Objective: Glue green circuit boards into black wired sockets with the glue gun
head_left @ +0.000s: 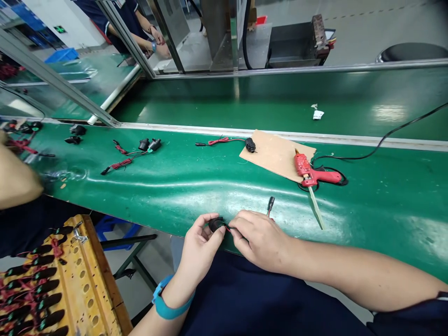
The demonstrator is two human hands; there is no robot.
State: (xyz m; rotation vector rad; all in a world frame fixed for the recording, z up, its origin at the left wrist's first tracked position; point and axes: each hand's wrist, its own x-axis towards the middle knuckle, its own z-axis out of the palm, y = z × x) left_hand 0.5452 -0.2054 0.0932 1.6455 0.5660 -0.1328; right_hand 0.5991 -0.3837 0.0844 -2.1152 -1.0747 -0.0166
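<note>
At the near edge of the green bench, a small round black part (216, 224) is pinched between the thumb and fingers of my left hand (202, 247). From its right side runs a thin red and black wire (227, 228), and my right hand (261, 240) has its fingertips closed on that wire beside the part. A black connector (270, 203) on a red lead lies just beyond my right hand. Farther off, a red glue gun (313, 173) with a pale glue stick rests partly on a brown cardboard sheet (276, 154). A wired black socket (250, 145) sits on the cardboard's left corner.
More black sockets (150, 145) with red leads lie along the bench (168, 196) to the left. A yellow rack (84, 280) of wired black parts stands at lower left. A co-worker's arm (17, 175) reaches in at left. The glue gun's cord (378, 148) crosses at right.
</note>
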